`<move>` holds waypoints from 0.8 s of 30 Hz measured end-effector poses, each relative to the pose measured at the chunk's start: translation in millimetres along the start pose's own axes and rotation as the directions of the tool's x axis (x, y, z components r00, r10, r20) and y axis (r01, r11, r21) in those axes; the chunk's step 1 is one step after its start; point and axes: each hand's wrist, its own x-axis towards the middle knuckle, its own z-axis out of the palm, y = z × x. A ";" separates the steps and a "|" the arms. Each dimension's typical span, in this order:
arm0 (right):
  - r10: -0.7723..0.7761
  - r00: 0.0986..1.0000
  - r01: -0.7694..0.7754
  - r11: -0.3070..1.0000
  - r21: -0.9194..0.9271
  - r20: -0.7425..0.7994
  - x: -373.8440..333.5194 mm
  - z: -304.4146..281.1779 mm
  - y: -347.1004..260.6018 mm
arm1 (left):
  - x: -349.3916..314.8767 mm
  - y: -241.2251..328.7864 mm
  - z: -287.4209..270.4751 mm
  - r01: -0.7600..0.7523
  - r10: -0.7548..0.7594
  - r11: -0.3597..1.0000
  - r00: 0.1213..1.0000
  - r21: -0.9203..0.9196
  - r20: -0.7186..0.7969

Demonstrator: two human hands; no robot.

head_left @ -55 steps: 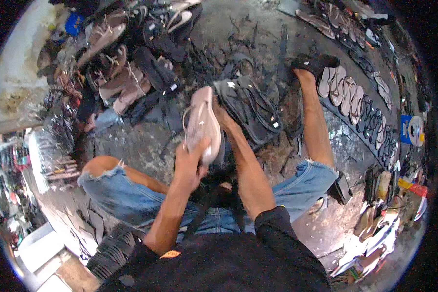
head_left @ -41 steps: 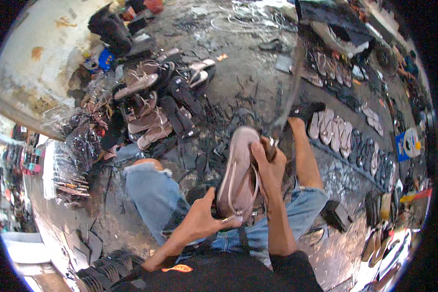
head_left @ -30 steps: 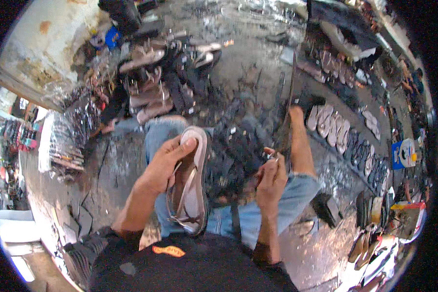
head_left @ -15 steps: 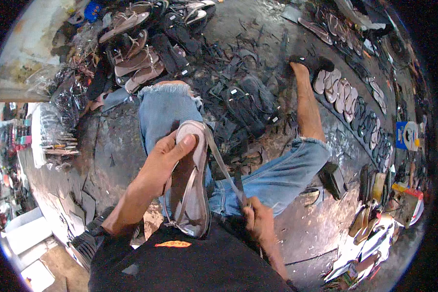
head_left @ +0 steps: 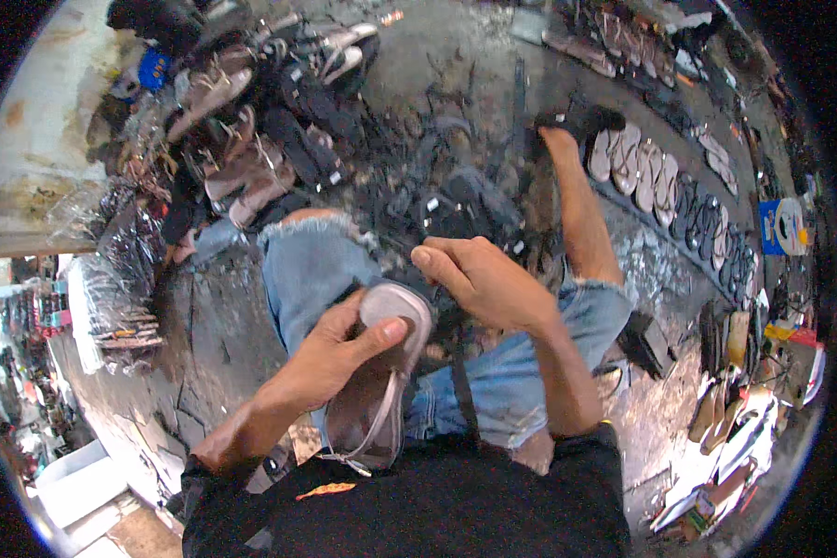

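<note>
A pale pinkish-grey thong sandal (head_left: 367, 409) with thin straps lies tilted against my black shirt, its rounded end pointing away from me. My left hand (head_left: 344, 349) grips it near that rounded end, thumb pressed on the footbed and fingers behind the sole. To the right and slightly beyond the sandal, my right hand (head_left: 493, 284) is raised, with thumb and fingers closed together. What those fingers hold, if anything, is too small or hidden to make out. Between the sandal and my right thigh shows a dark narrow strip (head_left: 462, 381).
Loose sandals (head_left: 251, 177) pile up at the far left beside plastic-wrapped bundles (head_left: 126, 307). Dark scraps litter the floor beyond my knees. A row of sandals (head_left: 646, 177) lines the right side, near a blue-and-white container (head_left: 783, 228). My jeans-clad legs (head_left: 511, 372) frame the workspace.
My right hand has risen from low right to beside the sandal's rounded end. The pale strip stretched from the sandal's edge to that hand no longer shows. My left hand and sandal have shifted slightly nearer.
</note>
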 end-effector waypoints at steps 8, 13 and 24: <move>0.278 0.658 0.056 0.908 0.415 -0.699 -62.8 -6.0 98.3 | 44.1 28.1 -29.2 -0.605 0.502 0.790 0.728 -0.095 -0.467; 0.126 0.641 0.153 0.946 0.287 -0.757 -111.0 48.3 26.1 | 50.1 17.7 25.8 -0.383 0.259 0.458 0.921 -0.803 -0.291; 0.220 0.805 -0.215 0.974 0.075 -0.552 -186.6 122.9 24.0 | 37.5 -5.6 39.7 -0.321 0.223 0.480 0.945 -0.817 -0.240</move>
